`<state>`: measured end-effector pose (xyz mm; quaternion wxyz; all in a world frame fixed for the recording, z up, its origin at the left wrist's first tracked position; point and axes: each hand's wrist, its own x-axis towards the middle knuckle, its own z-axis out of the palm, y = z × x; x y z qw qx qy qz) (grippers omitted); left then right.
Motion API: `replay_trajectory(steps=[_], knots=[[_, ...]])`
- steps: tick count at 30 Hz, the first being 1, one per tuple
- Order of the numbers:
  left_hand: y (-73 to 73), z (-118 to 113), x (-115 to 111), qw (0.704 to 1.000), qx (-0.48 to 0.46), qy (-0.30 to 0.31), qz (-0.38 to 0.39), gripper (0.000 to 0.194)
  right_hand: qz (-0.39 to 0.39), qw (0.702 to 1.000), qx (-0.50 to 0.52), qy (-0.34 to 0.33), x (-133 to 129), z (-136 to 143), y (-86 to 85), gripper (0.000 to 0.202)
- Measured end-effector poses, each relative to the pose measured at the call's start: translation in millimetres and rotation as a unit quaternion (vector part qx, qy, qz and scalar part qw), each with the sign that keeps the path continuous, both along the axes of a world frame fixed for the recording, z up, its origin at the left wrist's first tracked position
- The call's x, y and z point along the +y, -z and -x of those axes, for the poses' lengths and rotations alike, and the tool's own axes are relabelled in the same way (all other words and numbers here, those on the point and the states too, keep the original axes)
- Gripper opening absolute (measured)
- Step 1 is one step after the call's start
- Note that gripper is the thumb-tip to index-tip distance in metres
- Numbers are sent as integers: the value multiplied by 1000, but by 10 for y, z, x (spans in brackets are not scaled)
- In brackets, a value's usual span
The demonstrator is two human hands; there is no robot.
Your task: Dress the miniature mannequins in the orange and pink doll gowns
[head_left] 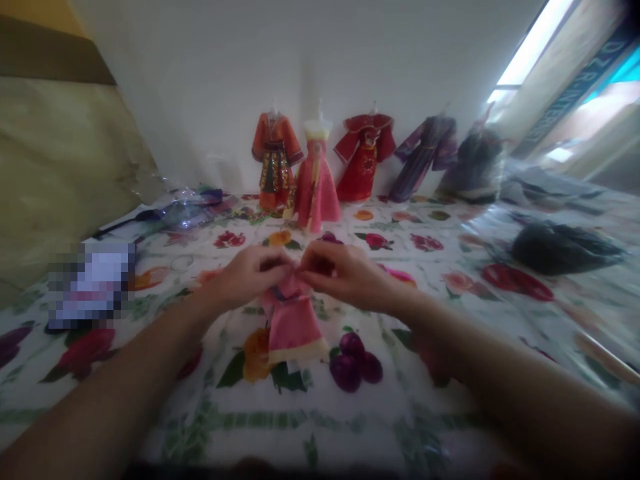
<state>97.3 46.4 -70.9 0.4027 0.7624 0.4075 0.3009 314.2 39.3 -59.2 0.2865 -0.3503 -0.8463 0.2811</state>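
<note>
Both hands meet at the top of a small pink doll garment (295, 327), which lies on the table with its pale-edged hem toward me. My left hand (257, 270) pinches its upper part from the left, fingers closed. From the right, my right hand (345, 270) pinches the same top part, thumb and fingertips together. The fingertips nearly touch each other, and what lies exactly between them is blurred and partly covered. Just beyond the hands stands a small dress form in a pink dress (327, 183) with a cream top.
Along the wall stand doll outfits on forms: an orange robe (277, 143), a red one (367, 160) and a purple one (427, 157). A black plastic-wrapped bundle (565, 247) lies right. Clear plastic packaging (187, 207) lies left on the fruit-print tablecloth (250, 440).
</note>
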Motion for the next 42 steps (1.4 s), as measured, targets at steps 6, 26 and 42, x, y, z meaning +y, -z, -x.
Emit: replay_trajectory(steps=[6, 26, 42], knots=[[6, -18, -22, 999, 26, 30, -26, 14, -2, 1000, -6, 6, -57, 45, 32, 3], [-16, -21, -69, 997, 53, 29, -53, 12, 92, 994, 15, -52, 48, -4, 55, 12], [54, -37, -62, 997, 57, 11, -56, 10, 72, 995, 22, -63, 42, 11, 83, 7]])
